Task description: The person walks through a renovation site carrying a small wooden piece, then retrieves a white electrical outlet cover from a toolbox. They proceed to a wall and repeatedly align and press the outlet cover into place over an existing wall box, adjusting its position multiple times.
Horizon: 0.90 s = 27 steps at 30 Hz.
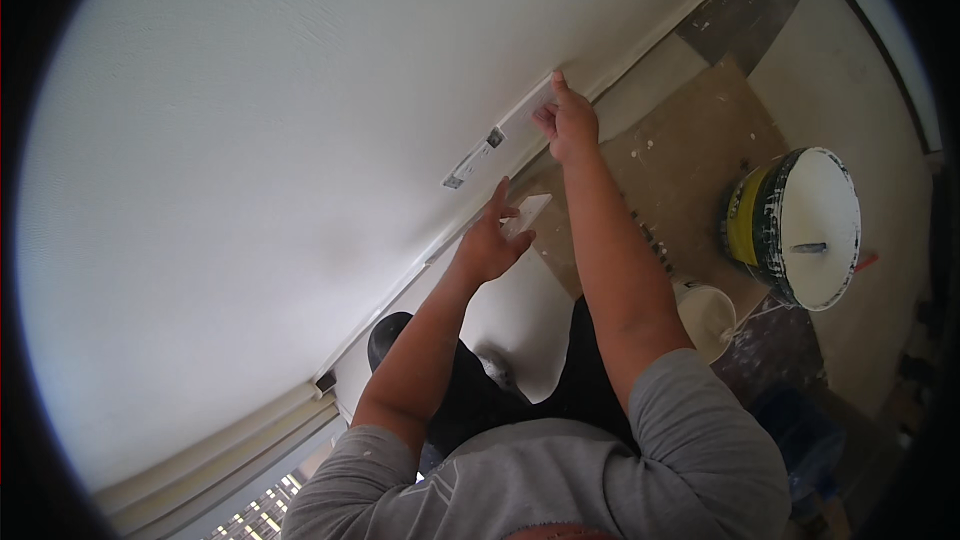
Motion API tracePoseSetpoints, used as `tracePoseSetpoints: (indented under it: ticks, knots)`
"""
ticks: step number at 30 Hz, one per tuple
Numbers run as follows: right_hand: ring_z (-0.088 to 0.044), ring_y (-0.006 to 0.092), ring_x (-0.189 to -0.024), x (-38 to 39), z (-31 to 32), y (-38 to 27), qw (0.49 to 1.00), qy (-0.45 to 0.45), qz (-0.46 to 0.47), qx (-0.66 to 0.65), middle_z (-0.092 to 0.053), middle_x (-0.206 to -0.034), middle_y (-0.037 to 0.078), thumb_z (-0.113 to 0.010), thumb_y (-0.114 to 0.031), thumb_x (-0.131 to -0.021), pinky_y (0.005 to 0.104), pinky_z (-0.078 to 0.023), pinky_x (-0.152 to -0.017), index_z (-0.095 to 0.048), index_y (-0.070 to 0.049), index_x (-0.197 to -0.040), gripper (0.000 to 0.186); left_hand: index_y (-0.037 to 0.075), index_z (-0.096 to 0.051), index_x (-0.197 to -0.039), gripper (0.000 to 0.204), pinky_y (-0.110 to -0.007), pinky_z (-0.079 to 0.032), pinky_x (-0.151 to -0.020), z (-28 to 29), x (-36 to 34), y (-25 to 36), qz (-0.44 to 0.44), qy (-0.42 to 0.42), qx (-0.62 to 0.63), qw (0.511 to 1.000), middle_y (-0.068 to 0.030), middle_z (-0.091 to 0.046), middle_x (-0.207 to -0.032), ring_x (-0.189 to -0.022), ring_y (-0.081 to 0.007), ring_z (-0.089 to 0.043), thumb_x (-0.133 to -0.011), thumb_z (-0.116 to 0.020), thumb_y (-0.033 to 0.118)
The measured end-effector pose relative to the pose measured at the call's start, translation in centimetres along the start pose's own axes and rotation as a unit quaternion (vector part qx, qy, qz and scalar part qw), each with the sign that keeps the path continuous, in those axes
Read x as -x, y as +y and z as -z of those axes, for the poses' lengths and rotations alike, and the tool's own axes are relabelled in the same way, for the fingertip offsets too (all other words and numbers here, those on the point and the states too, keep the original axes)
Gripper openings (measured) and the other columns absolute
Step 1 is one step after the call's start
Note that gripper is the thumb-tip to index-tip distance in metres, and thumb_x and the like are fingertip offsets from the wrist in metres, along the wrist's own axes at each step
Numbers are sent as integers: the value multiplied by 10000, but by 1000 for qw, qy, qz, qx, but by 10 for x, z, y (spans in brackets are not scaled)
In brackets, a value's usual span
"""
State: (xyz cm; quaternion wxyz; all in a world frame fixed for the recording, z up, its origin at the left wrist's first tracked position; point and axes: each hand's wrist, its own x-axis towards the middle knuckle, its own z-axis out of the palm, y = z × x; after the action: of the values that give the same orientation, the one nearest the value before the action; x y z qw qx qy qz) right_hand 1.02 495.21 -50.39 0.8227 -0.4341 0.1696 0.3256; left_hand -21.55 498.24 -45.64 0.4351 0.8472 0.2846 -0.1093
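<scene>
1. While crouched low by the white wall (250, 140), working at a socket strip (478, 157) with its cover off.
2. Right hand (568, 122) up against the wall, fingertips (556, 80) pressed on a white cover plate (530, 100) just past the open strip; fingers bunched, thumb tucked under, not plainly clamped.
3. Left hand (492, 240) lower, fingers spread and half curled round a second white plate (528, 210), held loosely at its edge, just below the strip.
4. Plates thin, flat, rectangular, smooth plastic by the look; probably light and stiff, likely to crack if bent, so best pinched by the long edges.
5. Wall finely textured, matt.
6. Well off from the right fingers, a paint bucket (795, 225), round, smeared white, with a smaller white tub (708, 320) beside it on brown floor cardboard (690, 160).
</scene>
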Motion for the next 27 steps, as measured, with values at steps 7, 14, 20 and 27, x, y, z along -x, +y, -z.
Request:
tracePoseSetpoints:
  ticks: [7, 14, 20, 27]
  knots:
    - [-561, 288, -1086, -1, 5, 5, 999, -26, 8, 27, -519, -1231, 214, -752, -455, -837, 383, -576, -876, -466, 54, -1323, 759, 129, -153, -1553, 926, -416, -439, -1020, -12, 0, -7, -1, -49, -50, 998, -159, -628, -1255, -1168, -380, -585, -826, -690, 328]
    - [-526, 343, -1174, 7, -8, -1, 998, 32, -39, -25, -453, -1322, 290, -787, -442, -805, 430, -541, -953, -401, 87, -1356, 856, 127, -254, -1532, 861, -412, -447, -1012, -9, 10, -19, 14, -69, -60, 996, -171, -630, -1246, -1163, -369, -589, -818, -689, 332]
    - [-495, 341, -1207, 7, -4, 0, 999, -4, -29, -28, -418, -1360, 284, -789, -438, -806, 439, -536, -957, -386, 86, -1371, 870, 137, -318, -1513, 818, -401, -449, -1013, -8, 15, -33, 38, -87, -68, 993, -134, -629, -1263, -1147, -338, -603, -821, -700, 348]
    - [-477, 333, -1212, 6, 0, -7, 999, 12, -39, 36, -425, -1357, 273, -810, -483, -769, 486, -485, -991, -380, 85, -1383, 941, 130, -376, -1485, 749, -399, -467, -992, -19, 4, -29, 24, -94, -64, 993, -151, -632, -1260, -1139, -338, -611, -835, -689, 334]
